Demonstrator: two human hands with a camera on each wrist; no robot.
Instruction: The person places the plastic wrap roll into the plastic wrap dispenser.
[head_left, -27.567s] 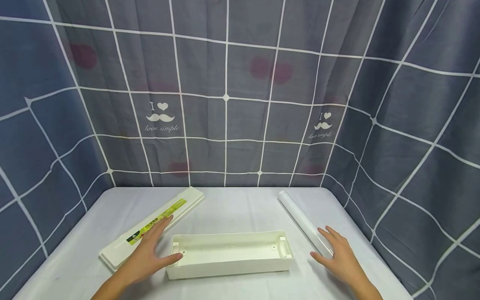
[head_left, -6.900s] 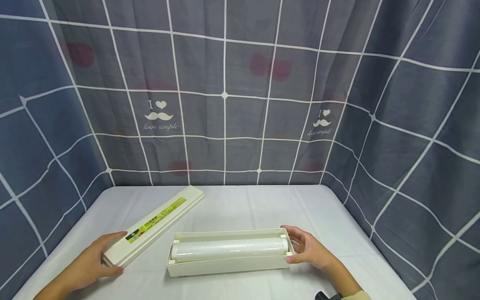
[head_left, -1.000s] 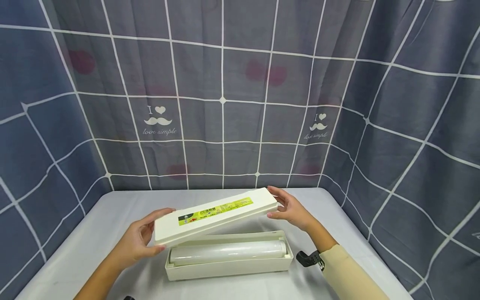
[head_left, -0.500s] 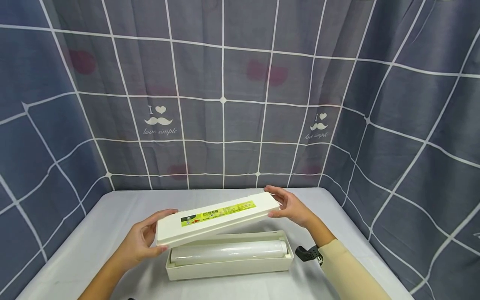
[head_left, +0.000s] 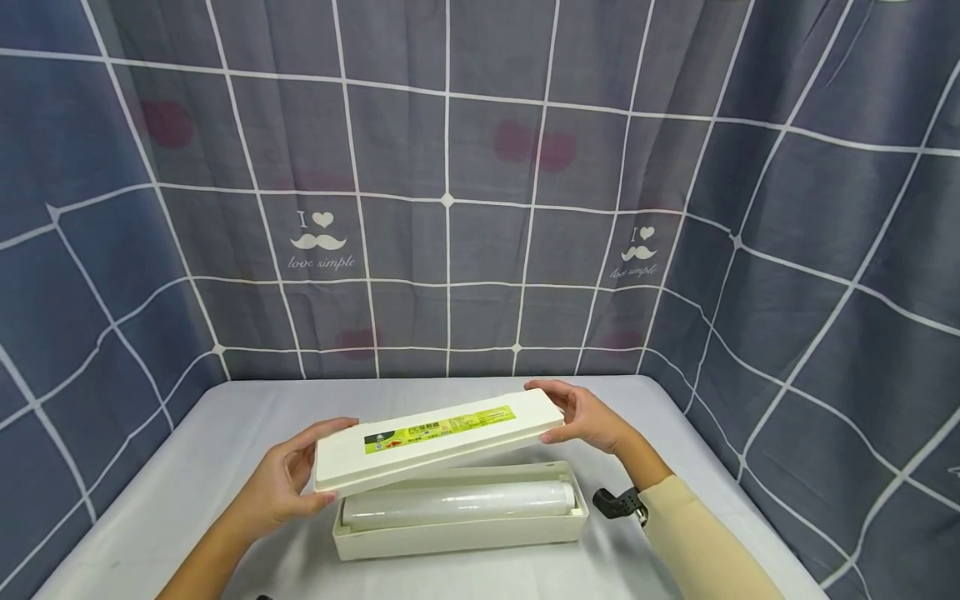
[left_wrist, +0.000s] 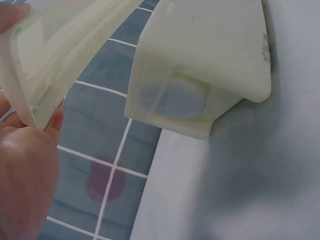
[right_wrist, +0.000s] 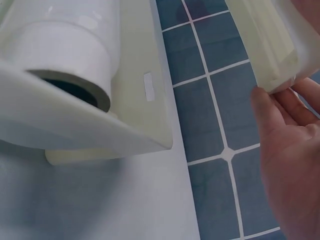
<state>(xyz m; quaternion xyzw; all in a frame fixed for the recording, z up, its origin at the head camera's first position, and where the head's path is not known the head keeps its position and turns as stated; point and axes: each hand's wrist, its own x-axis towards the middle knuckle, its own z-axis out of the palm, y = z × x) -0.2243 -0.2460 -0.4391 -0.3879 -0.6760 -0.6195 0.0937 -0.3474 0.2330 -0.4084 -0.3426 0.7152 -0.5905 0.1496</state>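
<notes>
In the head view a long white lid with a green label hangs tilted above the box, its right end higher and farther back. My left hand grips the lid's left end, thumb at the front edge and fingers behind. At the opposite end my right hand pinches the lid between thumb and fingers. Below stands an open white box, and in it lies a roll of clear plastic wrap. The lid covers part of the box's back left rim. The right wrist view shows the roll's hollow core.
A white cloth covers the table. Grey-blue checked curtains rise behind it and along both sides. On the right wrist sits a black strap, close beside the box's right end.
Over the last second the lid's right end has come down a little and the lid has shifted slightly right. Earlier, the roll went from the table into the box, and the lid was lifted.
</notes>
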